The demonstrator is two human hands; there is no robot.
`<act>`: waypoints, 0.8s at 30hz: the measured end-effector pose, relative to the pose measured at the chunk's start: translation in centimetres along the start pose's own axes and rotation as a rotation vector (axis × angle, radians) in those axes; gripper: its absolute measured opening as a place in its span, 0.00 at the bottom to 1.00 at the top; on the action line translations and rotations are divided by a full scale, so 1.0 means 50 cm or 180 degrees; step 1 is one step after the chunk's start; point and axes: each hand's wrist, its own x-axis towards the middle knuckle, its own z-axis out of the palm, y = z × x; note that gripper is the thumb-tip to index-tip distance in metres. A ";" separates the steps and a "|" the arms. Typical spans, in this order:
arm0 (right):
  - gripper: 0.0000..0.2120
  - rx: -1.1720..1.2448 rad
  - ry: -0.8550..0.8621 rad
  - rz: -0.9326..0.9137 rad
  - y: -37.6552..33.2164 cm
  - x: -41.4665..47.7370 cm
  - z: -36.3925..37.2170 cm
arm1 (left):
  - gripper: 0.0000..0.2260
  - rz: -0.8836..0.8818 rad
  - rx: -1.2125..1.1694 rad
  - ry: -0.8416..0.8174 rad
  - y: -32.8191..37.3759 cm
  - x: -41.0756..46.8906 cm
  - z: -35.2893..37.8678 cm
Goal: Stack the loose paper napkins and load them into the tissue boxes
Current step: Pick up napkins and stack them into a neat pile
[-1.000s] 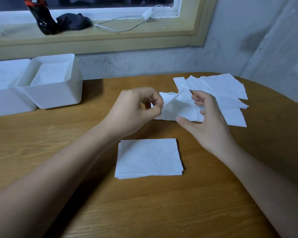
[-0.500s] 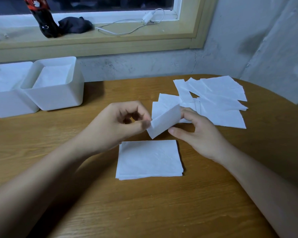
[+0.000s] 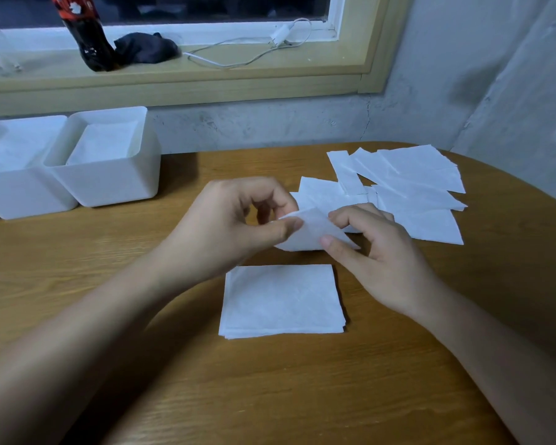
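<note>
Lifted off the loose napkins point(image 3: 418, 187) a second ago, one napkin point(image 3: 312, 234) now sits between our hands, just beyond the stack point(image 3: 283, 300). Our left hand point(image 3: 238, 226) pinches its left edge between thumb and fingers, and our right hand point(image 3: 376, 252) pinches its right side. The stack lies near on the worktop point(image 3: 270, 396), the loose napkins far right, the boxes point(image 3: 109, 191) far left.

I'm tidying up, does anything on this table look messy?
Yes. At the far right of the wooden table, loose white paper napkins lie scattered, overlapping at odd angles, unlike the squared white napkin stack nearer you.
</note>
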 end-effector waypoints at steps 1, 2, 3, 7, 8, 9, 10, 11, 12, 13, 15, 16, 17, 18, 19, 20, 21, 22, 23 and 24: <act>0.06 0.0085 -0.0084 0.0123 0.004 0.001 -0.003 | 0.04 -0.0100 -0.0153 0.0041 -0.003 -0.003 -0.002; 0.07 0.0154 -0.0182 0.0214 0.010 0.003 -0.004 | 0.04 -0.0212 -0.0306 0.0101 -0.009 -0.006 -0.003; 0.07 0.0197 -0.0272 0.0285 0.015 0.004 -0.005 | 0.04 -0.0325 -0.0427 0.0160 -0.013 -0.009 -0.007; 0.04 0.0543 -0.0312 0.0435 0.022 0.006 -0.010 | 0.05 -0.0678 -0.0685 0.0239 -0.022 -0.025 -0.024; 0.03 0.0751 -0.0242 0.0448 0.017 0.007 -0.012 | 0.06 -0.0731 -0.0640 0.0258 -0.024 -0.030 -0.028; 0.03 0.0959 -0.0161 0.0475 0.012 0.007 -0.014 | 0.06 -0.0786 -0.0591 0.0275 -0.025 -0.035 -0.030; 0.02 0.1175 -0.0091 0.0510 0.006 0.007 -0.016 | 0.07 -0.0852 -0.0562 0.0288 -0.029 -0.039 -0.032; 0.02 0.1397 -0.0034 0.0552 0.001 0.007 -0.017 | 0.07 -0.0918 -0.0559 0.0294 -0.031 -0.043 -0.034; 0.04 0.1611 0.0014 0.0594 -0.003 0.006 -0.017 | 0.08 -0.0980 -0.0564 0.0303 -0.032 -0.047 -0.034; 0.05 0.1787 0.0059 0.0631 -0.007 0.004 -0.018 | 0.08 -0.1023 -0.0572 0.0312 -0.032 -0.050 -0.035; 0.07 0.1932 0.0106 0.0654 -0.018 0.000 -0.019 | 0.10 -0.1119 -0.0632 0.0287 -0.029 -0.056 -0.038; 0.07 0.1935 0.0093 0.0648 -0.022 -0.002 -0.020 | 0.10 -0.1176 -0.0711 0.0256 -0.023 -0.059 -0.041; 0.07 0.1952 0.0057 0.0656 -0.025 -0.003 -0.021 | 0.10 -0.1241 -0.0796 0.0190 -0.020 -0.061 -0.046; 0.07 0.2004 -0.0002 0.0686 -0.025 -0.004 -0.022 | 0.09 -0.1331 -0.0828 0.0053 -0.018 -0.061 -0.053; 0.08 0.2092 -0.0107 0.0748 -0.025 -0.004 -0.023 | 0.09 -0.1447 -0.0809 -0.0141 -0.019 -0.061 -0.060; 0.09 0.2153 -0.0254 0.0827 -0.022 -0.004 -0.025 | 0.09 -0.1586 -0.0798 -0.0380 -0.021 -0.060 -0.068; 0.10 0.2085 -0.0401 0.0890 -0.020 -0.003 -0.026 | 0.08 -0.1746 -0.0842 -0.0633 -0.026 -0.061 -0.074; 0.11 0.1882 -0.0526 0.0939 -0.017 -0.001 -0.026 | 0.07 -0.1906 -0.0918 -0.0868 -0.029 -0.061 -0.079; 0.11 0.1662 -0.0645 0.0988 -0.015 -0.001 -0.027 | 0.07 -0.2027 -0.0954 -0.1068 -0.036 -0.063 -0.082; 0.12 0.1519 -0.0773 0.1039 -0.012 -0.001 -0.026 | 0.08 -0.2128 -0.0940 -0.1228 -0.041 -0.064 -0.083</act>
